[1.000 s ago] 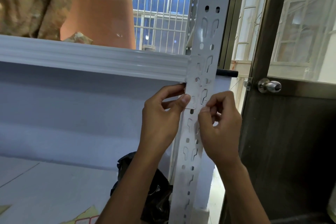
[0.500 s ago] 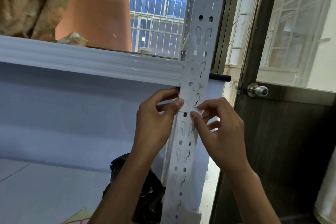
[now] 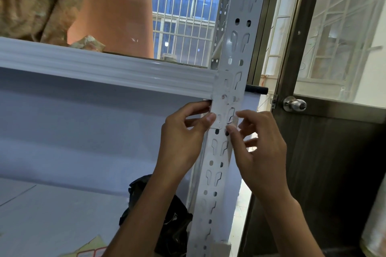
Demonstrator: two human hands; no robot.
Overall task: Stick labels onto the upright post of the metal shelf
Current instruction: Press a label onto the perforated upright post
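Note:
The grey perforated upright post (image 3: 217, 165) of the metal shelf rises through the middle of the view. A white label (image 3: 222, 102) lies on its face just below the shelf beam (image 3: 104, 69), and the post's slots show through it. My left hand (image 3: 183, 135) grips the post's left edge, with the thumb pressed on the label's lower left corner. My right hand (image 3: 257, 148) has its thumb tip on the label's lower edge and its index finger at the label's right edge. The other fingers are loosely spread.
A dark door (image 3: 325, 173) with a metal knob (image 3: 294, 104) stands close on the right. A black bar (image 3: 257, 89) sticks out behind the post. A black bag (image 3: 171, 215) lies low behind my left arm. Printed sheets (image 3: 92, 250) lie on the shelf below. Barred windows are behind.
My right hand slid slightly down the label's right edge and its fingers spread a little. My left thumb stays on the label's lower left corner. The view shifted slightly.

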